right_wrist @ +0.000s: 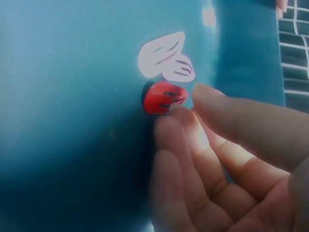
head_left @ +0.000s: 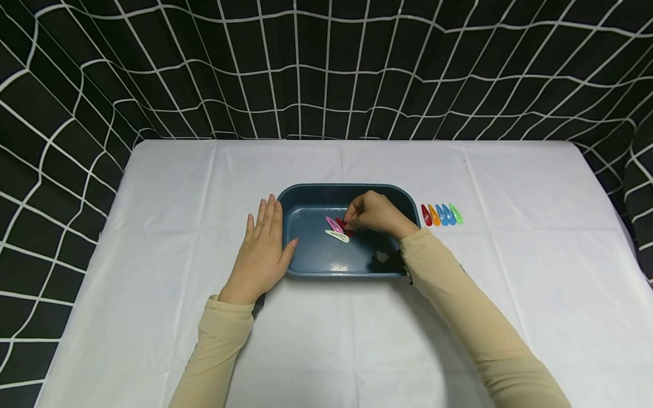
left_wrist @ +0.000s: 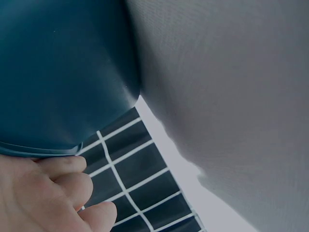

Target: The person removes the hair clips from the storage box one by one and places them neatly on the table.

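A blue-grey plastic tray (head_left: 316, 275) stands on the white cloth. My left hand (head_left: 260, 249) lies along its left rim with fingers straight and the thumb over the edge; in the left wrist view its fingertips (left_wrist: 79, 186) show beside the rim. Inside the tray my right hand (head_left: 377, 215) pinches a red snap hair clip (right_wrist: 161, 98) between thumb and finger, low over the tray floor. Right beside it lie a pink hair clip (head_left: 334, 224) and a white hair clip (head_left: 338, 236), partly overlapping each other in the right wrist view.
Just right of the tray, a short row of hair clips lies on the cloth: a red one (head_left: 426, 215), an orange one (head_left: 434, 215), blue ones (head_left: 445, 215) and a green one (head_left: 456, 213). Black fabric with a white grid (head_left: 326, 68) surrounds the table.
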Demonstrator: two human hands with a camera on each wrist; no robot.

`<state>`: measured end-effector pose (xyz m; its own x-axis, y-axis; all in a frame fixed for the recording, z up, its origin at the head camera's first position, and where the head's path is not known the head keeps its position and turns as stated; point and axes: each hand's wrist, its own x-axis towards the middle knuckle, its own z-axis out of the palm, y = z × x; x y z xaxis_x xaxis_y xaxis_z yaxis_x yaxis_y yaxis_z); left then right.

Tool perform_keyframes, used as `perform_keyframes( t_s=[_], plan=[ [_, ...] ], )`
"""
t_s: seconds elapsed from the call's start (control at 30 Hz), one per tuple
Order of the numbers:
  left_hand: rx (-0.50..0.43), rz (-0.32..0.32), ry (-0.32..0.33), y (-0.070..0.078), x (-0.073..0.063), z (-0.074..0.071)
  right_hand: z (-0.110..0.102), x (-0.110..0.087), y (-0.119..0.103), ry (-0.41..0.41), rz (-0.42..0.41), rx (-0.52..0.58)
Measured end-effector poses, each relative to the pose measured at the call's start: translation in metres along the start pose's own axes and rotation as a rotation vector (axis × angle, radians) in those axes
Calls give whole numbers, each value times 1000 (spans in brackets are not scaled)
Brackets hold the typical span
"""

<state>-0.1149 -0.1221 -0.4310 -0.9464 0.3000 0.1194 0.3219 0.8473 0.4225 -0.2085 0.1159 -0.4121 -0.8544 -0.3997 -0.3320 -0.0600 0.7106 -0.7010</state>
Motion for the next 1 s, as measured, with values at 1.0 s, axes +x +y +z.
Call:
perform_keyframes(
  t_s=[1.0],
  plan=[
    [-2, -1, 7, 0, 0, 1, 4, 3, -3, 3, 11, -153]
  ],
)
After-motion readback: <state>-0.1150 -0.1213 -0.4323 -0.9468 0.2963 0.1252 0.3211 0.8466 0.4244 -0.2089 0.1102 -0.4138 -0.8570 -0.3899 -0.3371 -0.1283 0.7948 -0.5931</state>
